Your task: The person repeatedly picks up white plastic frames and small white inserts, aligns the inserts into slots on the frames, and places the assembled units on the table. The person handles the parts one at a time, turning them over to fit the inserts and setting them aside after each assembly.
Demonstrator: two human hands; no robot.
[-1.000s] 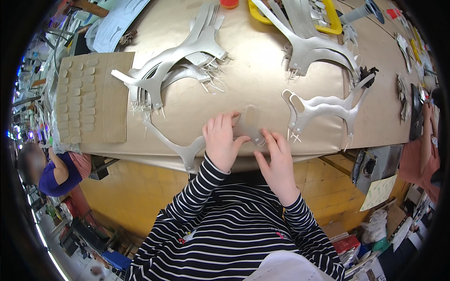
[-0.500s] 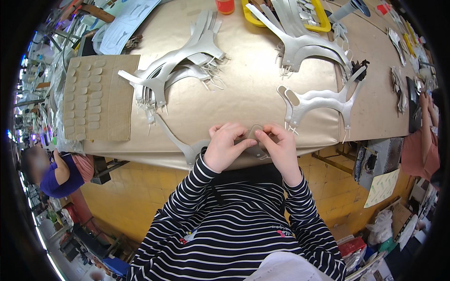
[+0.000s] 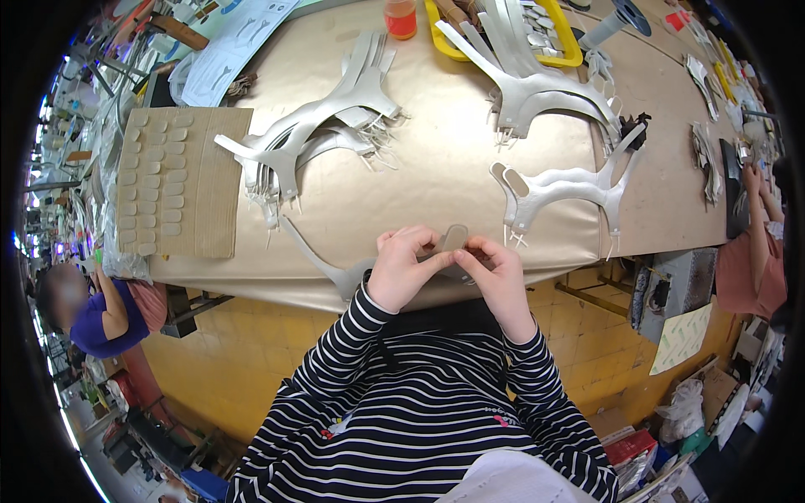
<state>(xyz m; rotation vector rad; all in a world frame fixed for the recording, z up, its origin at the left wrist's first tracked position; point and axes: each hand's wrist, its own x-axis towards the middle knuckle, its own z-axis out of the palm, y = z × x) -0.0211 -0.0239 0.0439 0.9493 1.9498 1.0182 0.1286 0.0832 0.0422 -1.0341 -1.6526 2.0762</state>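
A pale grey strap piece (image 3: 342, 278), shaped like a cut shoe upper, lies partly on the table's near edge and runs in under my fingers. My left hand (image 3: 406, 267) is closed on it, thumb and fingertips pinching near its rounded end tab (image 3: 455, 238). From the other side, my right hand (image 3: 498, 275) pinches the same piece, its thumb tip meeting the left thumb just below the tab. The tab stands up between the two hands. Most of the piece's middle is hidden behind my fingers.
Similar strap pieces are stacked at left (image 3: 289, 151) and far right (image 3: 537, 96); a few silvery ones (image 3: 570, 186) lie nearer. A cardboard sheet (image 3: 216, 184) carries rows of small oval pads. At the back stand an orange-filled jar (image 3: 401, 21) and a yellow tray (image 3: 573, 57). Co-workers sit at both sides.
My right hand has shifted slightly left, bringing the thumb tips together below the tab. The whole view has moved a little; the stacks are unchanged.
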